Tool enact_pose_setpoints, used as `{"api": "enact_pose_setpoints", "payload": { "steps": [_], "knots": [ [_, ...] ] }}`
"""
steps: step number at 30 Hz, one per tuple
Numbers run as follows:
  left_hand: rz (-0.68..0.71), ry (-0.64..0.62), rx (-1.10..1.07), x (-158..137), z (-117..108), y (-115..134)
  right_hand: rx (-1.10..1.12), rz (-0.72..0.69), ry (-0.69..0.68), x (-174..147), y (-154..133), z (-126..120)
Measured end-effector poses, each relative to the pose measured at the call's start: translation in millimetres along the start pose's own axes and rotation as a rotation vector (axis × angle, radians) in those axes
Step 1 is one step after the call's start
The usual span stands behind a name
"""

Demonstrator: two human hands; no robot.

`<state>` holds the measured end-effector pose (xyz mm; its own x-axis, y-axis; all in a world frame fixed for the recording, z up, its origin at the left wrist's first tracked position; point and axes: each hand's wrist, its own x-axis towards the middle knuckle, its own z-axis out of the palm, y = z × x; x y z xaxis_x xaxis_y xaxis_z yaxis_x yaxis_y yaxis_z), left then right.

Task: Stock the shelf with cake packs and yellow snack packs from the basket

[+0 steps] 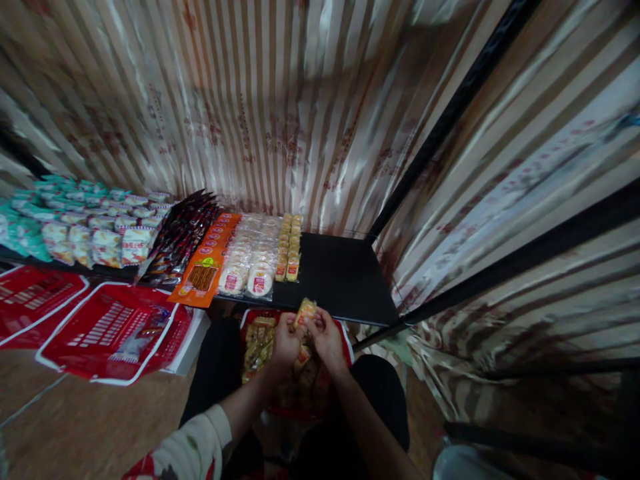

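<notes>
Both hands hold one small yellow snack packet (306, 310) with red print, just in front of the shelf's front edge. My left hand (287, 339) pinches its left side, and my right hand (324, 333) has the right side between thumb and fingers. Below them, between my knees, sits a red bag (347, 343) with a white rim, filled with similar yellow packets (259, 339). Two rows of these packets (289, 250) stand on the black shelf (345, 273), beside clear-wrapped round white crackers (260, 279).
Further left on the shelf are an orange snack pack (203, 263), dark packets (183, 233) and white-and-teal packets (95, 227). Red bags (107, 327) lie below the shelf at left. Black frame bars (450, 120) slant along the right, before striped sheeting (300, 100).
</notes>
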<state>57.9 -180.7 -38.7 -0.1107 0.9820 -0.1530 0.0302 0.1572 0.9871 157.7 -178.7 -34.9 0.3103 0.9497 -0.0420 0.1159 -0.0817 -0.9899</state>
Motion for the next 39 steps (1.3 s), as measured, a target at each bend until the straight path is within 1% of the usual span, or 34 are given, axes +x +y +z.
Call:
{"api": "enact_pose_setpoints", "payload": {
  "steps": [2,5,8,10,12,17,20,26,32,39],
  "knots": [
    [0.011,0.022,0.062,6.0,-3.8,7.6,0.020,-0.026,-0.003,13.6,-10.8,6.1],
    [0.057,0.136,0.196,12.0,-9.8,16.0,0.024,-0.085,0.000,35.9,-21.3,18.0],
    [0.210,0.231,0.251,16.0,-13.4,18.7,-0.014,-0.119,0.008,56.2,-23.8,31.8],
    [0.299,0.237,0.231,20.1,-13.9,17.0,-0.055,-0.135,0.004,66.8,-22.8,41.0],
    [0.331,0.215,0.188,26.0,-13.4,13.5,-0.097,-0.158,0.000,74.7,-21.5,49.3],
    [0.264,0.136,0.088,40.9,-12.4,9.1,-0.184,-0.220,-0.007,85.6,-20.4,63.4],
    [0.219,0.093,0.073,44.8,-12.6,13.7,-0.193,-0.228,-0.020,88.2,-20.7,68.4],
    [0.123,0.058,0.059,47.5,-13.6,23.3,-0.207,-0.248,-0.005,89.5,-16.9,73.5],
    [0.116,0.036,0.079,46.9,-17.9,28.0,-0.263,-0.282,-0.021,84.3,-18.4,72.7],
    [0.145,0.023,0.048,44.0,-18.7,28.6,-0.327,-0.349,0.059,76.4,-23.8,71.1]
  ]
}}
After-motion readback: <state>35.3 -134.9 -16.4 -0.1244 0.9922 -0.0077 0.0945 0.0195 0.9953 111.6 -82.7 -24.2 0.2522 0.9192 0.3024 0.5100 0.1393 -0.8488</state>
